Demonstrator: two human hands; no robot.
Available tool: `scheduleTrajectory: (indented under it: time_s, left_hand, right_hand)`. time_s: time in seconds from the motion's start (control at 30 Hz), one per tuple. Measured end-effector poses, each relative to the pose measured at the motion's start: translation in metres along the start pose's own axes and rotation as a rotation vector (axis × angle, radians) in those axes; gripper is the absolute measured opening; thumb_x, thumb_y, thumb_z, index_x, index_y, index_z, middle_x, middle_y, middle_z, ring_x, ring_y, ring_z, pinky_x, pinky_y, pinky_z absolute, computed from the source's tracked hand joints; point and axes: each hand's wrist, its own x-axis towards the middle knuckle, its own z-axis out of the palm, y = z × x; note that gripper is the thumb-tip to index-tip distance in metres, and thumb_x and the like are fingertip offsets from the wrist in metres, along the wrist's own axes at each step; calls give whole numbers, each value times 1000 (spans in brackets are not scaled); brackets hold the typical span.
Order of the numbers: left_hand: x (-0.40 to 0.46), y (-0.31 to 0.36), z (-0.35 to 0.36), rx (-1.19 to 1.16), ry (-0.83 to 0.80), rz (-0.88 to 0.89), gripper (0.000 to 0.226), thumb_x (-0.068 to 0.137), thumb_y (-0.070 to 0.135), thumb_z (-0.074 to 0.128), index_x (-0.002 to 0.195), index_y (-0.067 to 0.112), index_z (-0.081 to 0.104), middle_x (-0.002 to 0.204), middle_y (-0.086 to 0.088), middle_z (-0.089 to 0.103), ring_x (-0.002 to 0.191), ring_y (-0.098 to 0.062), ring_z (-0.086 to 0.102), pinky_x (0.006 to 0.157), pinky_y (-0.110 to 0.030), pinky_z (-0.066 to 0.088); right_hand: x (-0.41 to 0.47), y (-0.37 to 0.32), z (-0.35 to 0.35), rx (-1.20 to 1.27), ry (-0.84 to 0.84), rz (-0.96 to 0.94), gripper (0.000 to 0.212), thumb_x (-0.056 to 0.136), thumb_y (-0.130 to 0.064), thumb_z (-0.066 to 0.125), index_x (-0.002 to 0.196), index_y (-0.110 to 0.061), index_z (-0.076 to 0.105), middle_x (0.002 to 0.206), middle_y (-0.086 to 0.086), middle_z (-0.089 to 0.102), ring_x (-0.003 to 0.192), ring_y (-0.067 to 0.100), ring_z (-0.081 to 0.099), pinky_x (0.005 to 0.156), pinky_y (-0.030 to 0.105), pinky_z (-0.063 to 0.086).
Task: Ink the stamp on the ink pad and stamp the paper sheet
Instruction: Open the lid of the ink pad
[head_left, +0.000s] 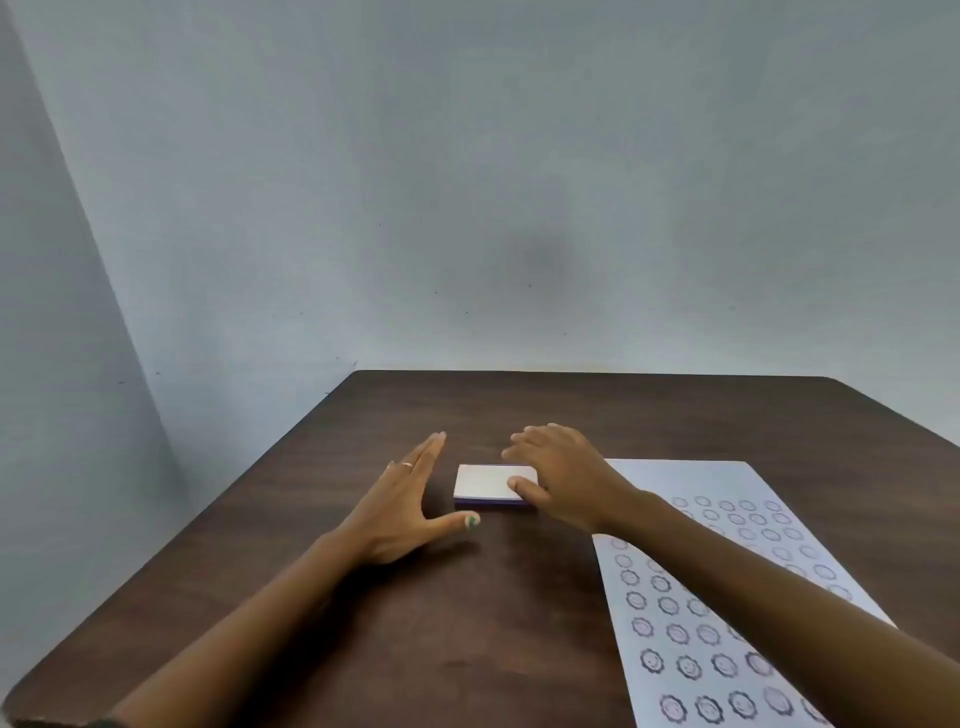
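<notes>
The ink pad (485, 484) is a small flat case with a white lid and a purple base, lying closed on the dark wooden table (467, 613). My right hand (563, 475) rests over its right end, thumb on the lid, fingers spread past its far edge. My left hand (402, 506) hovers open just left of the pad, fingers straight and thumb out, not touching it. The white paper sheet (737, 597) lies at the right, covered with several rows of round purple stamp marks; my right forearm crosses it. No stamp is visible.
A plain grey wall (467, 208) stands right behind the table's far edge. The table's left edge runs diagonally toward the near left corner. Bare wood lies in front of the pad and to its left.
</notes>
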Motion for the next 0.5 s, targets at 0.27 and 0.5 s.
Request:
scheduleTrajectory:
  time_s: [0.27, 0.5]
  left_hand:
    - [-13, -34, -3, 19, -91, -73, 113, 59, 87, 47, 149, 31, 7, 157, 7, 19, 143, -4, 11, 116, -26, 1]
    - [-24, -28, -4, 0, -106, -43, 116, 57, 87, 51, 149, 35, 4, 157, 12, 17, 142, 2, 11, 116, -25, 0]
  right_hand:
    - [36, -8, 31, 23, -238, 57, 47, 92, -40, 40, 132, -16, 41, 140, 6, 46, 127, 23, 41, 106, 43, 32]
    - [25, -22, 33, 121, -206, 50, 46, 93, -39, 40, 134, -18, 39, 142, 3, 44, 126, 19, 39, 106, 34, 30]
